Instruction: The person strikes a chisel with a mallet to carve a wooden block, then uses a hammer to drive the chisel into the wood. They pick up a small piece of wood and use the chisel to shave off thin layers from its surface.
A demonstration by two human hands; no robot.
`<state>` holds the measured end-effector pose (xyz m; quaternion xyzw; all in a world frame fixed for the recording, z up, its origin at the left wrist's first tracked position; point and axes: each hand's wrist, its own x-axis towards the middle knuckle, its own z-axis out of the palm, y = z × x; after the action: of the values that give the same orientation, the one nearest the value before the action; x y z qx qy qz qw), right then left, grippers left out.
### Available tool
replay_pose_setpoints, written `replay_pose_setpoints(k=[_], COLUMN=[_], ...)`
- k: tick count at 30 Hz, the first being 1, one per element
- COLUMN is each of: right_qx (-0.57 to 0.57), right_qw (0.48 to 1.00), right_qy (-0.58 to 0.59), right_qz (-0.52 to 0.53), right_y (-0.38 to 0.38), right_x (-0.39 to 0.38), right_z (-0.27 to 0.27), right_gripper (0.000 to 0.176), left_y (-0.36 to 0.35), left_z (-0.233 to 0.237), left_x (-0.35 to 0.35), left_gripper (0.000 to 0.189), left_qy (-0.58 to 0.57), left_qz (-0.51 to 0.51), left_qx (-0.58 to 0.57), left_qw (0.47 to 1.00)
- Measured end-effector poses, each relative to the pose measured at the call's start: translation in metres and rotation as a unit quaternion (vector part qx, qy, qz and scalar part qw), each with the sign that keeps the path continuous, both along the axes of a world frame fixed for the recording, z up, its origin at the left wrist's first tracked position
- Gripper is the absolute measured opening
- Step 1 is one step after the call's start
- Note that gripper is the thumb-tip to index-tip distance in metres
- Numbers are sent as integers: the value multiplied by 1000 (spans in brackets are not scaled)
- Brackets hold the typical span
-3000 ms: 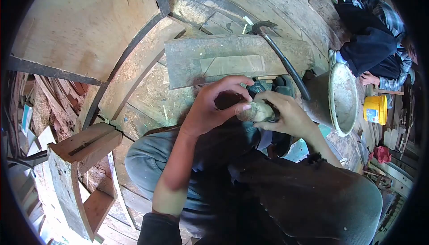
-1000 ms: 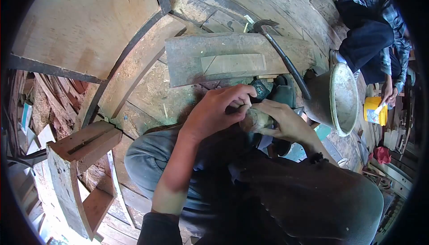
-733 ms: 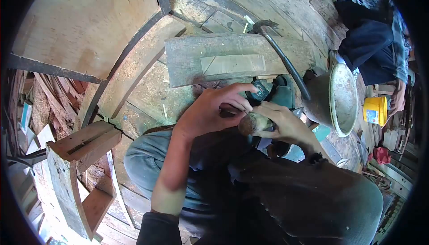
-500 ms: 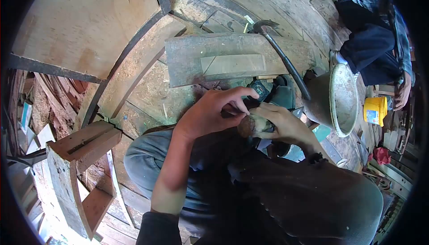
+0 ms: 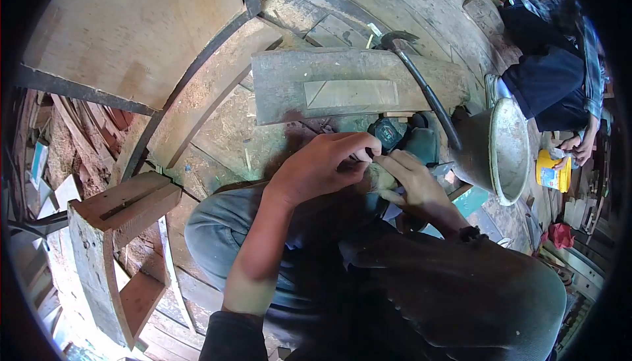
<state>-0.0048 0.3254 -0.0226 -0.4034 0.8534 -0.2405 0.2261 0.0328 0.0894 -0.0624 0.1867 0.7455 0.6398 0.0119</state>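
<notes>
My right hand (image 5: 416, 186) is wrapped round a stubby, pale brownish, rounded thing (image 5: 380, 178) above my lap. Right beside it, my left hand (image 5: 324, 163) curls in, its thumb and fingers drawn together at the near end of this thing. Fingers cover most of it, and I cannot tell what the left fingertips pinch. Just beyond the hands lies a dark tool with teal marks (image 5: 384, 134). A hammer (image 5: 424, 84) with a dark handle leans across a wide plank (image 5: 280, 88), on which a small pale board (image 5: 352, 94) rests.
A large bucket (image 5: 475, 144) with a whitish rim lies tipped at the right. Farther right, a seated person (image 5: 550, 75) has their hands by a yellow tub (image 5: 553, 171). A wooden frame (image 5: 92, 269) stands at the left, below a plywood panel (image 5: 138, 32). Sawdust and scraps cover the floor.
My left thumb and fingers, spread apart before, have closed in against the rounded thing and now cover its brown end. The other person's hands have come together above the yellow tub.
</notes>
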Motion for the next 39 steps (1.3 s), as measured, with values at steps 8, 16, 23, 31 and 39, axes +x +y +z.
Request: replay_pose_setpoints(k=[8,16,23,31,39], right_qx=[1,-32,-63,-23,-56], right_qw=[997,985,986,986,984], right_qy=[64,121,88,21,13], right_qz=[-34,-120,-123,-161,-169], right_y=[-9,-9,-4,-7,0], right_x=[6,-7,-15,-16,-16], right_z=[7,4,-8,-3,-5], right_gripper=[58,64,59,53,56], left_y=[-6,4,15,22,32], left_z=[2,13,7,8,2], left_x=[-3,-5,-5,-2,4], left_gripper=[51,59,55,52,51], left_qy=[-69,43,34,25,72], left_qz=[-4,39,25,97,119], left_qx=[24,32,24,51,62], left_qw=[997,998,999,994,988])
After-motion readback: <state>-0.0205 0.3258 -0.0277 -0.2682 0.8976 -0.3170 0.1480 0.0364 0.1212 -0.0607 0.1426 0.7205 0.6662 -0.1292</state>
